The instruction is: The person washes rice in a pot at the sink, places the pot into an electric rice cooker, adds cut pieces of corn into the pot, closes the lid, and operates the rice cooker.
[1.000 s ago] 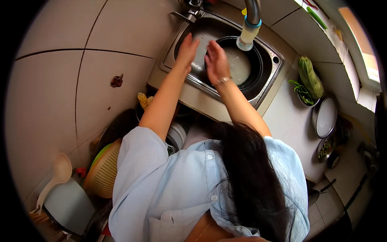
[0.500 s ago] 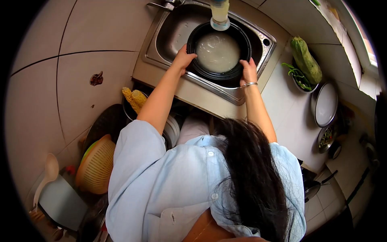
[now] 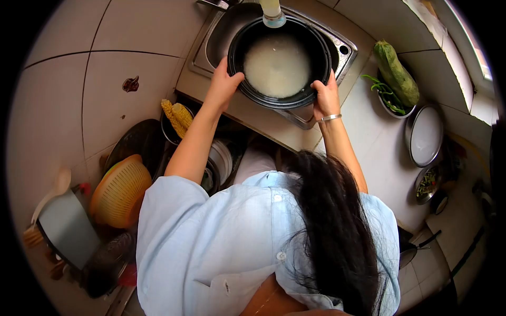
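Note:
A round black pot (image 3: pixel 240 88) with cloudy whitish water (image 3: pixel 278 66) in it is held up over the front edge of the metal sink (image 3: pixel 213 42). On the pot's left rim my left hand (image 3: pixel 224 87) is closed, its thumb on top. My right hand (image 3: pixel 327 98), with a silver bracelet at the wrist, grips the opposite side of the rim. The faucet's end (image 3: pixel 274 18) overlaps the far rim. Whatever lies on the pot's bottom is hard to make out.
Right of the sink are a large green gourd (image 3: pixel 396 73), a bowl of green peppers (image 3: pixel 392 104), an empty bowl (image 3: pixel 426 136) and a dish of chopped vegetables (image 3: pixel 427 184). Corn (image 3: pixel 178 117) and an orange colander (image 3: pixel 121 192) are low on the left.
My hands were apart over the sink, then took hold of the pot's rim on both sides. The pot has since risen and come nearer to me, over the sink's front edge.

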Motion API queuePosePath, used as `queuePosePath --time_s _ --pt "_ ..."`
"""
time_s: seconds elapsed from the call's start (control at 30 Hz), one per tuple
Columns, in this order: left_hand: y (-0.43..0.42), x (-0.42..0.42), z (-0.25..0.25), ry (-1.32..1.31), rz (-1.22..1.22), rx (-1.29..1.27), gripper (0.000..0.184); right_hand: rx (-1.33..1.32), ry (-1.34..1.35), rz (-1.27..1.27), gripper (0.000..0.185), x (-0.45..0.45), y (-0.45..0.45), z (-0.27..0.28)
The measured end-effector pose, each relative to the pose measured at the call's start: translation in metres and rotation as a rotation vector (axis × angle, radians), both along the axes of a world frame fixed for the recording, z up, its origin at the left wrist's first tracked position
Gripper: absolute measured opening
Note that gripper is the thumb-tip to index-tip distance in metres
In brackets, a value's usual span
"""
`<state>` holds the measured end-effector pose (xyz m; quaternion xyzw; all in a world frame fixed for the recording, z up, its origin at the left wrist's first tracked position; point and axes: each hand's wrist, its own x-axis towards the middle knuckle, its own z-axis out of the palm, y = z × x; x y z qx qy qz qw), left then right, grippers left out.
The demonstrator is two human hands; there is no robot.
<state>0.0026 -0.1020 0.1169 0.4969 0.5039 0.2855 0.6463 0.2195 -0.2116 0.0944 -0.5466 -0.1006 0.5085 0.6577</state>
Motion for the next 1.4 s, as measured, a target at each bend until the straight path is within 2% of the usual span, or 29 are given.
queuePosePath --time_s 0.1,0.27,0.37,0.4,0.5,0.53,0.67,0.7,0.8,0.9,0.93,0.97,1.03,1.1,1.23,1.3,1.4 --pt "-0.036 0.014 0.018 -0.121 0.019 -0.081 0.051 0.100 0.021 -0.024 0.063 0.013 -0.025 0.025" --pt "-0.069 0.019 0.026 -0.083 0.031 -0.139 0.052 0.096 -0.102 -0.013 0.066 0.020 -0.055 0.032" --pt "-0.093 0.032 0.031 -0.119 0.011 -0.026 0.052 0.081 -0.054 -0.030 0.063 0.028 -0.084 0.059" --pt "-0.100 0.038 0.041 -0.182 0.001 -0.060 0.050 0.078 -0.080 -0.033 0.064 0.032 -0.092 0.061" --pt "-0.109 0.032 0.050 -0.118 -0.048 -0.114 0.047 0.053 -0.194 -0.034 0.064 0.024 -0.114 0.061" --pt "-0.109 0.027 0.044 -0.090 -0.119 -0.068 0.057 0.043 -0.221 -0.065 0.064 0.018 -0.122 0.069" --pt "-0.132 0.038 0.041 -0.120 -0.260 -0.084 0.058 0.041 -0.122 -0.149 0.067 0.020 -0.166 0.076" --pt "-0.141 0.039 0.045 -0.201 -0.185 -0.070 0.054 0.048 -0.094 -0.183 0.068 0.014 -0.176 0.070" --pt "-0.143 0.031 0.045 -0.117 -0.408 -0.091 0.061 0.039 -0.201 -0.310 0.068 -0.002 -0.203 0.054" --pt "-0.165 0.041 0.049 -0.157 -0.501 -0.058 0.060 -0.034 -0.064 -0.381 0.068 -0.012 -0.240 0.071" --pt "-0.165 0.040 0.051 -0.089 -0.575 -0.094 0.060 -0.029 -0.093 -0.439 0.068 -0.018 -0.248 0.068" --pt "-0.172 0.045 0.054 -0.216 -0.561 -0.172 0.062 0.014 -0.172 -0.461 0.066 -0.021 -0.257 0.064" --pt "-0.182 0.050 0.052 -0.079 -0.666 -0.146 0.063 -0.006 -0.170 -0.529 0.064 -0.021 -0.278 0.061" --pt "-0.202 0.064 0.055 -0.067 -0.684 -0.155 0.065 -0.064 -0.105 -0.557 0.063 -0.015 -0.304 0.063" --pt "-0.224 0.085 0.051 -0.036 -0.724 -0.221 0.067 -0.081 -0.193 -0.601 0.063 -0.006 -0.332 0.057" --pt "-0.249 0.099 0.048 -0.018 -0.624 -0.164 0.056 -0.066 -0.148 -0.614 0.063 0.007 -0.351 0.049" --pt "-0.271 0.120 0.023 -0.059 -0.663 -0.140 0.053 -0.077 -0.157 -0.618 0.063 0.031 -0.374 0.040"
